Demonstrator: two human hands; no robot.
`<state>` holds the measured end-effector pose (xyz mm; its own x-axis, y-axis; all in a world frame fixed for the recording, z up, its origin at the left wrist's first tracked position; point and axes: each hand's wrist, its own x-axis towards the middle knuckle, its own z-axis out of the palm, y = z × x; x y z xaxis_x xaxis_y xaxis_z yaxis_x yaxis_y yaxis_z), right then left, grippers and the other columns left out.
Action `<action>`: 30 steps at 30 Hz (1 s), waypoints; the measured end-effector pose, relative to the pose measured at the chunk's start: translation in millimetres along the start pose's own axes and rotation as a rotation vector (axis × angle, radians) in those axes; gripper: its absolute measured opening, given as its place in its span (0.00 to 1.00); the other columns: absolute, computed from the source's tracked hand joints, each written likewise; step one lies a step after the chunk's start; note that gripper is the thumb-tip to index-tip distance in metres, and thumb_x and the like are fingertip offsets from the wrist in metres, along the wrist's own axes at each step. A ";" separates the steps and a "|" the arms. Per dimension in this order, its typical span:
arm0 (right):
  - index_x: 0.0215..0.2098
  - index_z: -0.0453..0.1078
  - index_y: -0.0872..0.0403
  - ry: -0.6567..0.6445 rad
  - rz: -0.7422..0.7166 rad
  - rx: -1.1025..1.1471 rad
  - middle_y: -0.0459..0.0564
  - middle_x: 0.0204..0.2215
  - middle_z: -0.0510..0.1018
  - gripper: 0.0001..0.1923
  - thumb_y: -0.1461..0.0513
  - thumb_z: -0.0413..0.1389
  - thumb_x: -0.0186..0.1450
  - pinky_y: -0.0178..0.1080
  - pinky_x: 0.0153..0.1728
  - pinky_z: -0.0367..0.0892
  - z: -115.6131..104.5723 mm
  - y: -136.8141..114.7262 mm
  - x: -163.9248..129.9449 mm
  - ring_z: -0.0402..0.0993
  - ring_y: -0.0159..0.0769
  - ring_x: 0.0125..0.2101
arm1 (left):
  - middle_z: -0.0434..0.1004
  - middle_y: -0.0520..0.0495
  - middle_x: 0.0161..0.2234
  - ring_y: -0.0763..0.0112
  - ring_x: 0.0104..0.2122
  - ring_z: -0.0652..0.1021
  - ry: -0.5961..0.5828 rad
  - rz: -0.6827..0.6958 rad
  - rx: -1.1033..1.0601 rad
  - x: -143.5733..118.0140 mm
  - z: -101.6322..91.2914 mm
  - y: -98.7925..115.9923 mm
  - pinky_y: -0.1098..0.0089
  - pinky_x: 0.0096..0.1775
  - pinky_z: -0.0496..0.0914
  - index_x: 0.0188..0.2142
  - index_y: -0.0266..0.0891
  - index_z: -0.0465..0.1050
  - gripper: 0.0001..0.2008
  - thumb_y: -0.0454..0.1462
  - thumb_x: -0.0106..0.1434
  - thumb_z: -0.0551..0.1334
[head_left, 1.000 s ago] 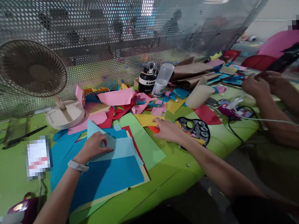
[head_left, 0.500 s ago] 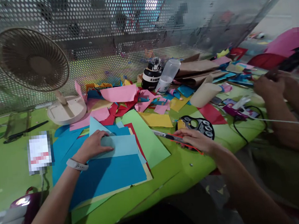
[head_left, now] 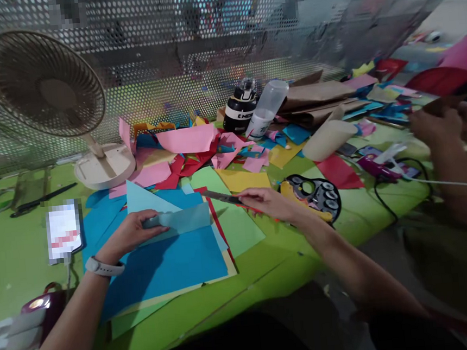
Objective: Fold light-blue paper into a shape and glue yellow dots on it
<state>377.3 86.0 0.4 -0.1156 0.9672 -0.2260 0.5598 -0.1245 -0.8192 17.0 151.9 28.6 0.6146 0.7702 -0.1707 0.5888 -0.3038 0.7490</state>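
My left hand (head_left: 140,230), with a pale band on its wrist, pinches the left end of a folded light-blue paper (head_left: 186,218). That paper is tilted up a little over a large blue sheet (head_left: 172,270). My right hand (head_left: 266,202) is closed round a utility knife (head_left: 221,198) with some red on its handle. The knife's tip points left and lies near the right end of the light-blue paper; whether they touch I cannot tell. Under the knife are a light-green sheet (head_left: 242,228) and a red paper edge. A light-blue triangle of paper (head_left: 146,200) lies behind my left hand.
Paper scraps (head_left: 189,140), a black bottle (head_left: 240,109) and a clear bottle (head_left: 268,109) stand at the back. A fan (head_left: 104,167) and a phone (head_left: 64,230) are at left. A black palette-shaped object (head_left: 325,197) lies at right, near another person's hands (head_left: 437,124).
My left hand has gone from lying on the light-blue paper to gripping and lifting it. My right hand has brought the knife left, close to that paper. The view has shifted slightly.
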 end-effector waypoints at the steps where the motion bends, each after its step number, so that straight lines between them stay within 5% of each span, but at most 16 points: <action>1: 0.45 0.72 0.55 -0.026 -0.010 -0.014 0.49 0.32 0.76 0.27 0.43 0.51 0.63 0.34 0.26 0.65 2.7 -2.2 6.5 0.70 0.33 0.27 | 0.75 0.51 0.30 0.69 0.31 0.72 0.005 -0.010 -0.009 -1.4 -0.3 -0.2 0.72 0.33 0.66 0.33 0.40 0.74 0.19 0.53 0.57 0.62; 6: 0.43 0.74 0.55 -0.129 -0.153 -0.194 0.46 0.31 0.76 0.26 0.45 0.61 0.57 0.33 0.31 0.63 11.6 -10.5 26.1 0.71 0.34 0.30 | 0.71 0.52 0.26 0.71 0.27 0.69 -0.001 -0.046 0.014 -3.1 -2.4 -0.3 0.73 0.29 0.63 0.32 0.40 0.73 0.19 0.54 0.57 0.61; 10: 0.46 0.75 0.52 -0.172 -0.327 -0.382 0.49 0.38 0.78 0.20 0.49 0.59 0.61 0.36 0.39 0.63 14.2 -8.6 30.4 0.73 0.39 0.39 | 0.73 0.51 0.26 0.69 0.27 0.72 0.036 -0.018 0.171 1.1 -2.0 -7.2 0.71 0.31 0.66 0.30 0.39 0.72 0.20 0.54 0.60 0.59; 13: 0.51 0.73 0.50 -0.194 -0.411 -0.488 0.51 0.41 0.77 0.21 0.50 0.57 0.64 0.37 0.42 0.64 14.5 -3.6 31.1 0.73 0.40 0.42 | 0.78 0.42 0.43 0.56 0.44 0.76 0.215 0.073 0.409 3.7 4.9 -15.4 0.60 0.47 0.69 0.44 0.38 0.73 0.20 0.51 0.62 0.59; 16: 0.56 0.69 0.48 -0.208 -0.435 -0.566 0.50 0.41 0.74 0.26 0.48 0.59 0.62 0.36 0.40 0.65 14.8 1.4 30.9 0.72 0.39 0.41 | 0.63 0.39 0.63 0.50 0.64 0.60 0.396 0.232 0.689 1.0 19.4 -20.4 0.47 0.62 0.52 0.60 0.42 0.64 0.25 0.44 0.65 0.59; 20: 0.57 0.69 0.45 -0.178 -0.469 -0.691 0.49 0.39 0.72 0.22 0.51 0.55 0.67 0.34 0.34 0.64 18.0 5.4 27.2 0.71 0.35 0.34 | 0.53 0.46 0.68 0.57 0.68 0.51 0.243 0.385 0.830 -11.0 42.3 -22.3 0.50 0.66 0.43 0.64 0.50 0.59 0.23 0.41 0.70 0.54; 24: 0.57 0.70 0.45 -0.078 -0.534 -0.799 0.52 0.41 0.72 0.19 0.54 0.53 0.69 0.36 0.33 0.64 24.8 8.0 18.3 0.70 0.37 0.35 | 0.49 0.44 0.69 0.57 0.67 0.53 0.106 0.369 0.801 -20.5 53.4 -22.8 0.52 0.65 0.45 0.68 0.48 0.50 0.30 0.50 0.69 0.51; 30: 0.60 0.66 0.47 -0.014 -0.559 -0.890 0.55 0.42 0.72 0.21 0.57 0.54 0.69 0.39 0.36 0.66 33.2 13.1 9.1 0.69 0.41 0.38 | 0.46 0.43 0.69 0.56 0.67 0.51 0.058 0.331 0.795 -20.7 52.5 -21.8 0.51 0.65 0.43 0.68 0.47 0.47 0.33 0.54 0.68 0.50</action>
<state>356.3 85.9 -29.9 -0.5495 0.8337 0.0539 0.8244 0.5516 -0.1267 19.0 113.1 -17.8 0.8045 0.5934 0.0269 0.5899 -0.8034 0.0805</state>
